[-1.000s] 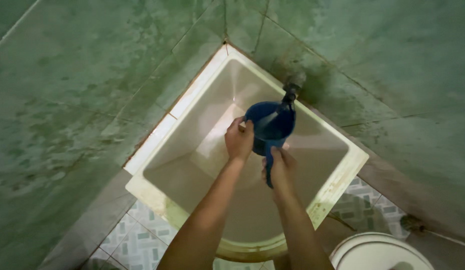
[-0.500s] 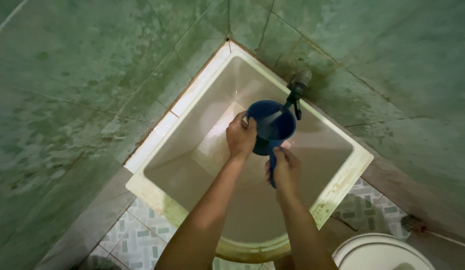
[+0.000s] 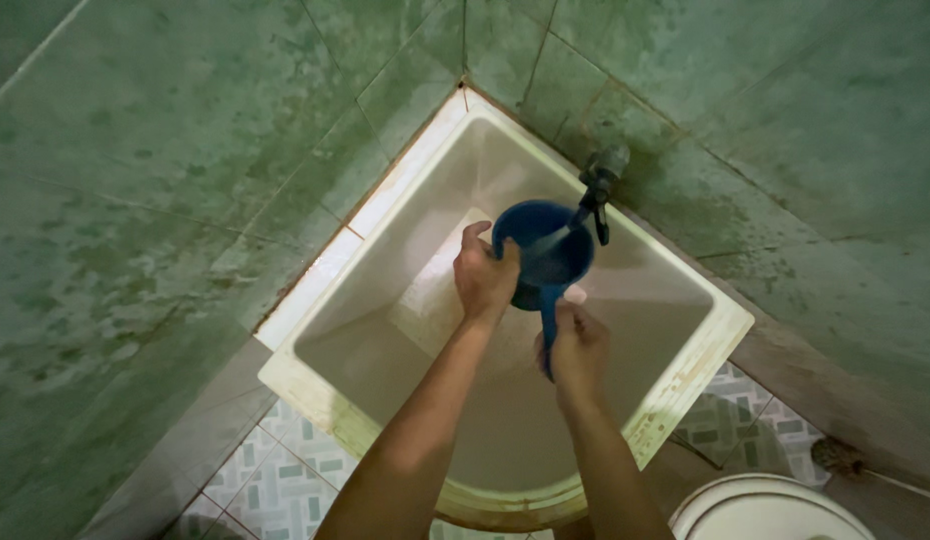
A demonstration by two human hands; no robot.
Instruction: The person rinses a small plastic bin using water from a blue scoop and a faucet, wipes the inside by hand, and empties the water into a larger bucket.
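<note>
I see left hand (image 3: 485,275) gripping blue dipper (image 3: 545,250) rim, right hand (image 3: 577,350) closed on its handle, under tap (image 3: 597,185) at basin (image 3: 685,385) far corner. Water apparently running in; fill level unclear.

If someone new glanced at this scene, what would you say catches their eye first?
The blue dipper stands out, held under the tap in the corner, with water running into it. The left hand grips its rim and the right hand its handle, both above the white basin set against green stained wall tiles. A white toilet rim shows at the bottom right.
</note>
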